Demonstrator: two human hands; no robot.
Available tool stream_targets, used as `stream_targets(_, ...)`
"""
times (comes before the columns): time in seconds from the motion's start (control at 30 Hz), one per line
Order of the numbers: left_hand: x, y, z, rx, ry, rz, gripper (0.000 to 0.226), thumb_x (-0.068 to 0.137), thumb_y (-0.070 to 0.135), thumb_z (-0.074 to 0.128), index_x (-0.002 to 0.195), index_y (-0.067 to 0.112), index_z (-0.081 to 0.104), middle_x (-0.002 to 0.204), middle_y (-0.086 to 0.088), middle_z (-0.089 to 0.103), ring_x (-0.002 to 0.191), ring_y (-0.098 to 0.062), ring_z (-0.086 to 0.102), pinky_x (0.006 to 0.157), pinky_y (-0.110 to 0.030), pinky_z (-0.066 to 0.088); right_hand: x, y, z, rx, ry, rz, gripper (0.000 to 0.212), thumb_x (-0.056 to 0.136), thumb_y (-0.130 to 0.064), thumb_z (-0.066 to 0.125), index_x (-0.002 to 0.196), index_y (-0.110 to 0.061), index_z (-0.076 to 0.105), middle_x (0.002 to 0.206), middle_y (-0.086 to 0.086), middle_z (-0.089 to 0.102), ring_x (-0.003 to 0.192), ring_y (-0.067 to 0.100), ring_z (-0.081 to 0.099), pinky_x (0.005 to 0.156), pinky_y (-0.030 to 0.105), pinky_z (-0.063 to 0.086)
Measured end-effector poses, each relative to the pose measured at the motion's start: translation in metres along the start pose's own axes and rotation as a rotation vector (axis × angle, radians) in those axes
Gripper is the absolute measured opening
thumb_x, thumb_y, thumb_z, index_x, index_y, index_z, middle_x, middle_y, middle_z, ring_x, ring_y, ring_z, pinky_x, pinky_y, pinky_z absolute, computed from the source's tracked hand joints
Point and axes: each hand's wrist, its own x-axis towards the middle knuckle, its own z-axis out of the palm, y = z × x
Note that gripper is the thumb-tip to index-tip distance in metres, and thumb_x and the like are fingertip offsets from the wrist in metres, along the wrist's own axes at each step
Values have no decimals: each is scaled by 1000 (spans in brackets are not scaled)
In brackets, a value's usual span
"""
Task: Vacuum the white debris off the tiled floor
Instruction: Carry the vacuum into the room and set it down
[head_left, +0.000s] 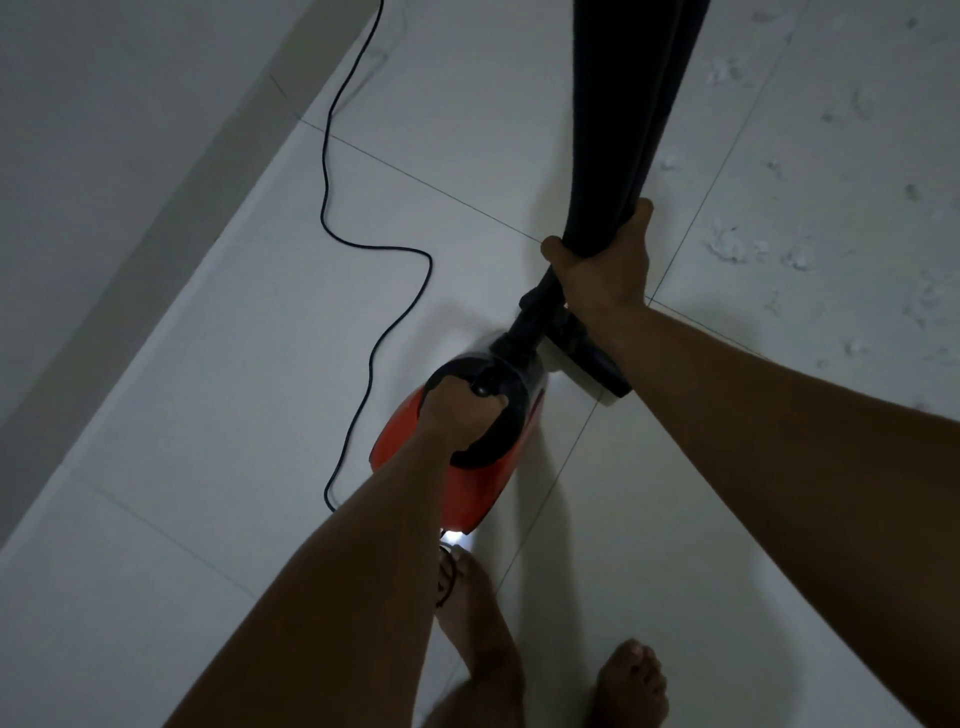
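Note:
My left hand (457, 410) grips the black loop handle of an orange and black vacuum (483, 483) held upright over the tiled floor (260, 364). The vacuum's black tube runs down to the floor nozzle (592, 374), which sits on a tile joint just below my right forearm. My right hand (602, 265) grips a bunched dark curtain (654, 119) that hangs from the top of the view, holding it just above the nozzle. White debris (732, 244) lies scattered over the tiles to the right of the curtain, apart from the nozzle.
The vacuum's black power cord (332, 171) snakes over the floor on the left, from the top edge down to behind my left forearm. A wall with a skirting strip (156, 218) runs along the left. My bare feet (631, 686) stand at the bottom.

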Motion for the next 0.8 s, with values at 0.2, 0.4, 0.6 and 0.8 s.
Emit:
stream_targets(0.2,3,-1,-3,127,-23,0,39,90,47,59,102,12,68,85,-6,69,79,-20,65,75,-33,53,0,4,-11,-30,-155,-48,81,69,-22,91,120,-15,29,116,7,55,97,12,59,71,15,55)
stream_targets(0.4,-26,-18,-22,330,81,202,62,76,54,64,129,26,48,115,0,59,109,-23,56,91,-39,47,-8,6,-31,-178,-250,-179,38,91,9,44,118,-12,27,107,16,53,88,21,54,76,42,55)
stream_targets(0.6,-47,-83,-35,530,4,287,130,55,40,79,152,41,-8,158,-11,-3,140,-46,21,102,-64,38,-22,-2,-43,-215,-189,-291,41,96,2,51,133,1,33,107,18,63,86,21,63,74,36,57)
stream_targets(0.8,-35,-108,-19,598,-2,302,138,64,29,87,146,53,-22,160,-15,-13,139,-46,26,95,-62,47,-45,9,-43,-316,-226,-376,44,96,-12,64,132,-5,40,100,2,61,80,16,63,70,35,58)
